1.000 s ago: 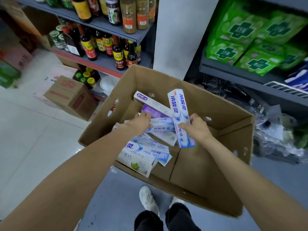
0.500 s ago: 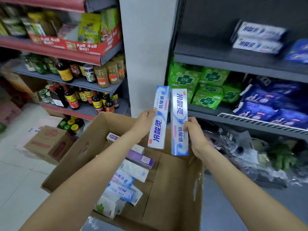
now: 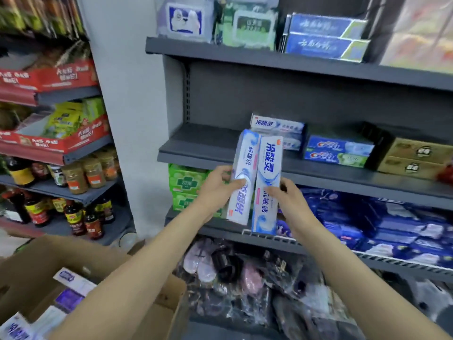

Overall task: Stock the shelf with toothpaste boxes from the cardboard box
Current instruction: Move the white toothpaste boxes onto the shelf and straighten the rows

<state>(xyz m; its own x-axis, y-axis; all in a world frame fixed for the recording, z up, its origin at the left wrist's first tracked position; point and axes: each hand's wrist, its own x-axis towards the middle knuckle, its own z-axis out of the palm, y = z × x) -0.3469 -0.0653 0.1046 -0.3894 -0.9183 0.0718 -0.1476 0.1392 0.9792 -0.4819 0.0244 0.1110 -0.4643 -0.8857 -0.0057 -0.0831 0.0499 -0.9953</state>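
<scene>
While both bare forearms are stretched forward and upward toward the grey shelf (image 3: 210, 153), a white and blue toothpaste box is held in each hand, the two boxes standing nearly upright and side by side, touching along their long edges. The left toothpaste box (image 3: 244, 177) is gripped at mid-height by the left hand (image 3: 217, 186), whose thumb is laid across its front face while the fingers are curled behind it. The right toothpaste box (image 3: 268, 182) is pinched by the right hand (image 3: 285, 195), the thumb pressed on the front and the fingers wrapped round the right edge. Both boxes are raised in front of the shelf lip, not yet set down on it. Just behind them, stacked white toothpaste boxes (image 3: 278, 125) of the same kind are seen lying flat on the shelf, with blue and green toothpaste boxes (image 3: 339, 150) beside those and gold cartons (image 3: 416, 155) further right. The bare left part of the shelf is left unobstructed. Green packs (image 3: 187, 182) and dark blue packs (image 3: 382, 222) are stocked on the tier below, partly hidden by the hands. At the lower left, the open cardboard box (image 3: 31, 263) is seen with more toothpaste boxes (image 3: 73, 282) lying inside. Sauce bottles (image 3: 81, 217) are ranged on the neighbouring shelving at the left.
</scene>
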